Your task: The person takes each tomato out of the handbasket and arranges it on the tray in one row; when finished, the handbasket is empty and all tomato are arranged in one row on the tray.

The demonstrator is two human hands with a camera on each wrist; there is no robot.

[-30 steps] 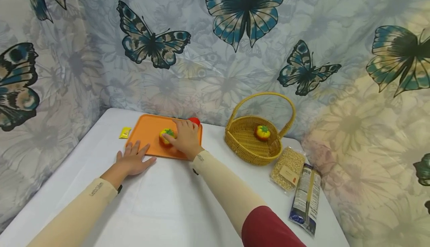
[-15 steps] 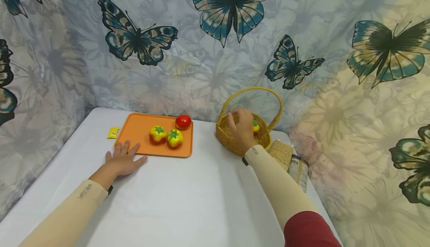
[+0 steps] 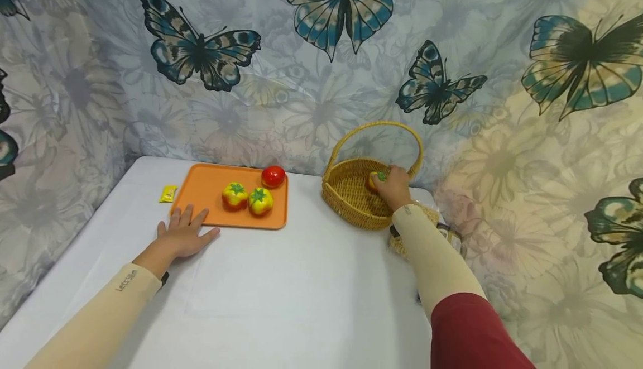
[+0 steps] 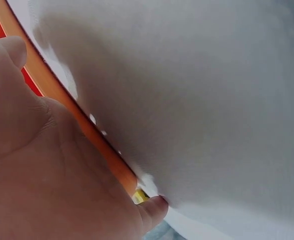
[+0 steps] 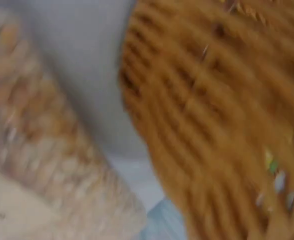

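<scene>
In the head view, my right hand (image 3: 395, 187) reaches into the wicker basket (image 3: 346, 204), its thumb and fingers around a yellow-and-red tomato (image 3: 373, 182) with a green top. The hand partly hides this tomato; the right wrist view shows only the blurred basket wall (image 5: 187, 125) beside it. My left hand (image 3: 182, 239) lies flat with fingers spread on the near left edge of the orange tray (image 3: 201, 185). On the tray sit two yellow-and-red tomatoes, a left one (image 3: 234, 196) and a right one (image 3: 260, 201), plus a red tomato (image 3: 273, 176) at the back right corner.
A small yellow packet (image 3: 168, 193) lies left of the tray. Near the basket's right side, a clear bag of pale grains (image 3: 399, 246) and a printed package (image 3: 452, 238) are partly covered by my right arm. The basket's tall handle (image 3: 374, 124) arches overhead. Butterfly-patterned cloth encloses the table.
My right hand has left a yellow-and-red tomato on the tray, moved right to the basket, and now holds the tomato inside. The left hand stays at the tray edge.
</scene>
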